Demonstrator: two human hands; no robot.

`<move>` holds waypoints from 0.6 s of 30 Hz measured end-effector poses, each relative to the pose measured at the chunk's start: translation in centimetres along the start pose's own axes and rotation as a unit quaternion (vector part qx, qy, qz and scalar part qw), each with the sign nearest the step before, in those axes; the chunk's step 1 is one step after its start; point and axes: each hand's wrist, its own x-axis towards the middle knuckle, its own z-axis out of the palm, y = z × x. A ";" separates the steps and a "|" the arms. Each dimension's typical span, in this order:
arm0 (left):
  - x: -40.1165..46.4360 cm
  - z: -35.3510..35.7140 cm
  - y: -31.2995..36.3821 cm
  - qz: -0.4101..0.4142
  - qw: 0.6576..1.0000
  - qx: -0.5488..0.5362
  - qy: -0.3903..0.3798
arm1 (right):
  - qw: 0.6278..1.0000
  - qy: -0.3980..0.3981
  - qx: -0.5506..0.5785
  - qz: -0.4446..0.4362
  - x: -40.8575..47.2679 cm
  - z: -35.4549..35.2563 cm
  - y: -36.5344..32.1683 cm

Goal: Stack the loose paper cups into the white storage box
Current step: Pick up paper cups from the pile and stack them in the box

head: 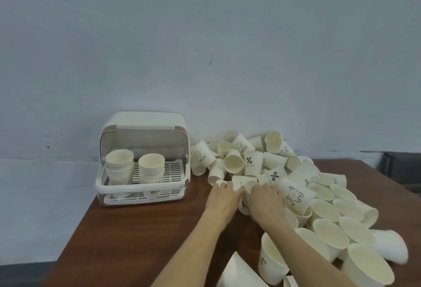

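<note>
The white storage box [109,189] stands at the back left of the table with its lid swung up. Two stacks of paper cups, one at the left [119,164] and one at the right [151,168], stand on its slatted rack. A big heap of loose white paper cups [296,186] covers the right side of the table. My left hand [222,197] and my right hand [265,200] reach side by side into the heap's near left edge. Both curl around a cup [242,183] lying between them. Their fingertips are hidden among the cups.
The brown wooden table [136,241] stands against a pale blue-grey wall. Its left edge runs diagonally beside the box. More cups lie close to me at the bottom right [271,261]. A dark object [401,168] sits beyond the table's far right corner.
</note>
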 end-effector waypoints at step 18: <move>-6.8 -10.8 -13.4 -0.219 0.930 -0.021 0.294 | 0.966 0.178 0.129 -0.137 1.9 -5.3 -9.9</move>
